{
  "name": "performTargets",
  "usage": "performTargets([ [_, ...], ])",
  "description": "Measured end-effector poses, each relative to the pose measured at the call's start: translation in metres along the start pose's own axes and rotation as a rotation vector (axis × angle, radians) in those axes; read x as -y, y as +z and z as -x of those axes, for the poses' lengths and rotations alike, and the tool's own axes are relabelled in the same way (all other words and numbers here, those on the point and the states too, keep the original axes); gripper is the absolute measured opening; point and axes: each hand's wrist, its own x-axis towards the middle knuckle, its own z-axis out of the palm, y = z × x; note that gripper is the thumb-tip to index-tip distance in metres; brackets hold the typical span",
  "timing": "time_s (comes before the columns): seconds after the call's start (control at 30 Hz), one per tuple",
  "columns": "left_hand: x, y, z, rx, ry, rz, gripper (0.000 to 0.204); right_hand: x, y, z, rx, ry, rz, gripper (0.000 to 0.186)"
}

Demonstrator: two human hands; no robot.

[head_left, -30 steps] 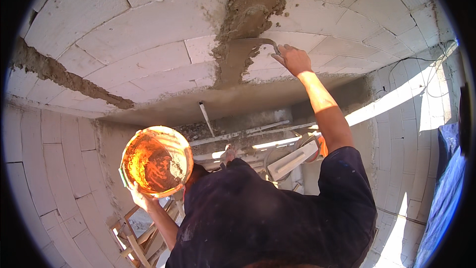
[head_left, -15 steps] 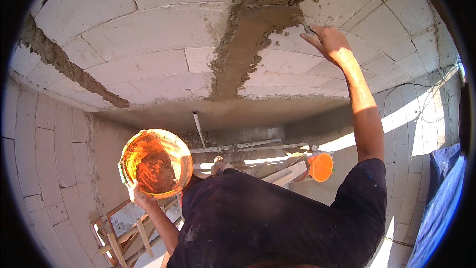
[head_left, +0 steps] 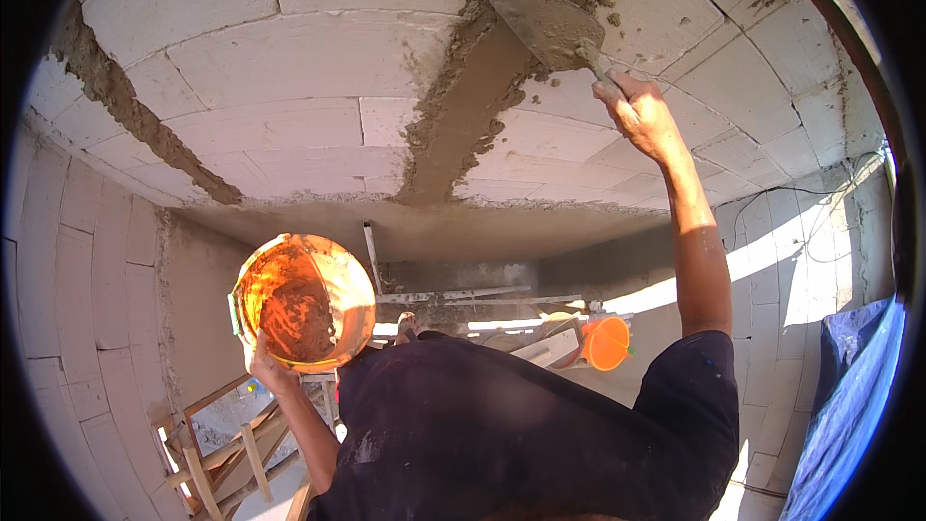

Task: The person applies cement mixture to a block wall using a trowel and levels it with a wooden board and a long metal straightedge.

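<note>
My right hand [head_left: 640, 116] is closed round the handle of a trowel [head_left: 545, 21], whose broad, mortar-smeared blade shows its flat face over a strip of wet mortar [head_left: 473, 101]. That strip runs down a wall of pale blocks [head_left: 289, 58], smooth in its lower part and rough along both edges. Over on the left, my left hand [head_left: 268, 363] grips the rim of an orange bucket [head_left: 359, 294], tilted so that its inside shows. Brown mortar [head_left: 299, 320] lies in the bottom of the bucket.
A second, rougher mortar strip [head_left: 135, 111] slants down the wall at left. Below stand another orange bucket [head_left: 607, 343], a pale pipe [head_left: 372, 256] and a wooden frame [head_left: 227, 453]. Blue sheeting [head_left: 849, 405] hangs at the right, and a thin cable [head_left: 820, 191] loops on the wall.
The trowel has turned from nearly edge-on against the mortar to showing its broad face. My right hand has shifted slightly down and right. The left hand still holds the bucket.
</note>
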Motion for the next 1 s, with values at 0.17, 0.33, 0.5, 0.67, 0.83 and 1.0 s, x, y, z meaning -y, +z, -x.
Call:
performTargets([
  [0.17,-0.008,0.01,0.023,0.037,-0.06,0.025,0.029,-0.081,0.132,0.006,0.05,-0.075,-0.077,0.046],
  [0.33,-0.029,0.007,0.043,0.015,0.028,-0.073,0.025,-0.101,0.199,0.011,0.178,-0.125,0.035,0.043],
  [0.5,-0.033,0.003,0.047,-0.051,0.045,-0.155,0.027,-0.101,0.213,0.03,0.253,-0.141,0.383,0.042],
  [0.67,-0.021,-0.002,0.048,0.031,0.108,-0.126,0.027,-0.053,0.118,0.008,0.003,-0.12,0.528,0.043],
  [0.83,0.001,-0.013,0.024,0.046,0.131,-0.119,0.031,-0.006,-0.005,-0.02,-0.066,-0.102,0.504,0.048],
  [1.0,-0.011,0.034,0.032,0.187,0.046,-0.103,0.034,0.013,-0.1,-0.028,-0.275,-0.087,0.474,0.05],
])
